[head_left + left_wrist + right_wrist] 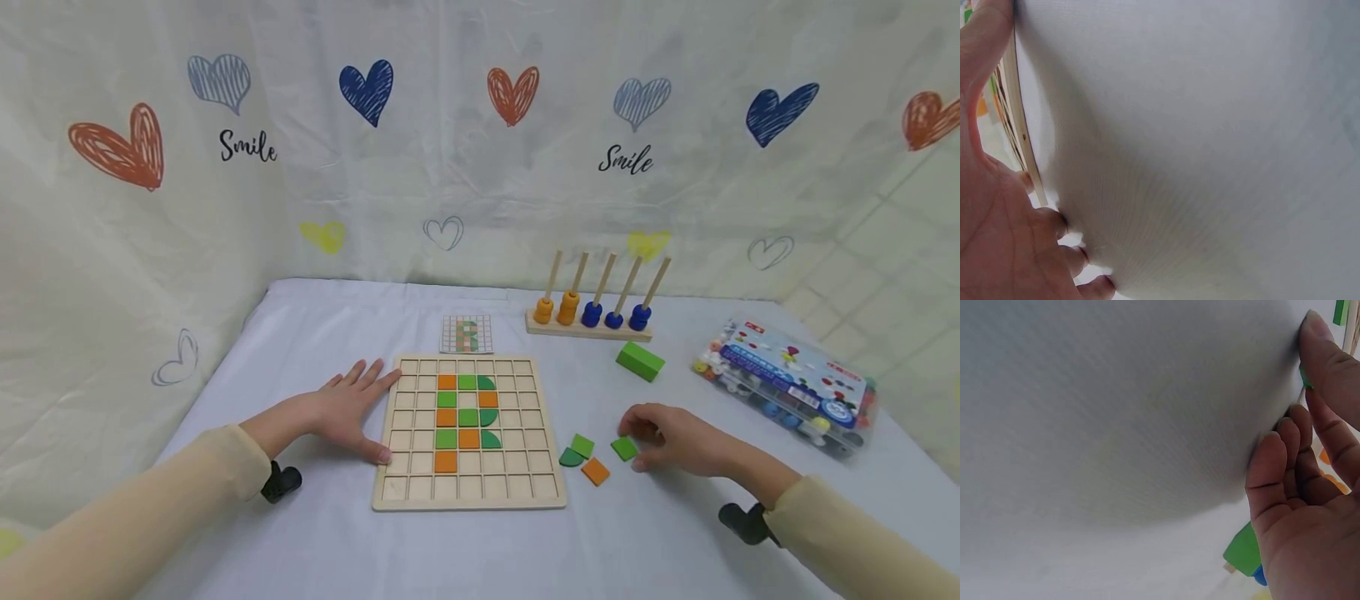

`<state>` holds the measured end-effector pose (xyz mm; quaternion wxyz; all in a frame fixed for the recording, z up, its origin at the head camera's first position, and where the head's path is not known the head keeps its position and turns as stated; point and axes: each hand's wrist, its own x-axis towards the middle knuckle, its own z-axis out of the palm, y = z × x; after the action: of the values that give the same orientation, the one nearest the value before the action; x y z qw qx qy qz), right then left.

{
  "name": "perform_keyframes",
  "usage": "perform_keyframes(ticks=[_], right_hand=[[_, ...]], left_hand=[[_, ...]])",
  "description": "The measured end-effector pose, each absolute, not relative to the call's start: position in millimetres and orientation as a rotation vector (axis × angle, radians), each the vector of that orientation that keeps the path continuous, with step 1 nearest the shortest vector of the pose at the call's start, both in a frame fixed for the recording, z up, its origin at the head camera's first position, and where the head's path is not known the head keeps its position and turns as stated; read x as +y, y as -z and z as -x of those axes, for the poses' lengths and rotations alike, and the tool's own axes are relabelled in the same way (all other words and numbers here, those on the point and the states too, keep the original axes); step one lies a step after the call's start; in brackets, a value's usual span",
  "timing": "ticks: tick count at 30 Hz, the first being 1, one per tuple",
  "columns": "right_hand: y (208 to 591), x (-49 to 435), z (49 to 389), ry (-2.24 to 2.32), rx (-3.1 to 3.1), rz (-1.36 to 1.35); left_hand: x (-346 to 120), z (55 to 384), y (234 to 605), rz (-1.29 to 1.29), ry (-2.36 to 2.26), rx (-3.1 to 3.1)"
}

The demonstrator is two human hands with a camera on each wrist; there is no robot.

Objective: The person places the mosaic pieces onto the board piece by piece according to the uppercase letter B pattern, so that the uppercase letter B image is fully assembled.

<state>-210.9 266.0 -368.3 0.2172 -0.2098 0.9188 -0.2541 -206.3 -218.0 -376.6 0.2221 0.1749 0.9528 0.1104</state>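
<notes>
A wooden grid board (pixel 517 481) lies flat, with orange and green squares and dark green rounded pieces set in its middle columns. My left hand (pixel 347 414) is spread at its left side, thumb and index fingertip right at the frame. Right of the board, my right hand (pixel 678 440) pinches a green square tile (pixel 624 448) between thumb and index finger, close over the tablecloth. In the right wrist view only a sliver of that green tile (pixel 1305 377) shows. Beside it lie another green square (pixel 582 445), an orange square (pixel 596 472) and a dark green rounded piece (pixel 572 457).
A small printed pattern card (pixel 483 337) lies behind the board. Farther back stands a peg rack (pixel 585 331) with orange and blue beads. A green block (pixel 640 362) sits beyond the right hand. At right is a clear plastic box (pixel 795 379) of colourful parts.
</notes>
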Motion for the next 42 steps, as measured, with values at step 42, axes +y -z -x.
perform_keyframes(ticks=[42], right_hand=[[355.0, 86.3, 162.1, 0.790, 2.582, 0.851]], left_hand=[[-215.8, 206.5, 376.2, -0.452, -0.299, 2.625]])
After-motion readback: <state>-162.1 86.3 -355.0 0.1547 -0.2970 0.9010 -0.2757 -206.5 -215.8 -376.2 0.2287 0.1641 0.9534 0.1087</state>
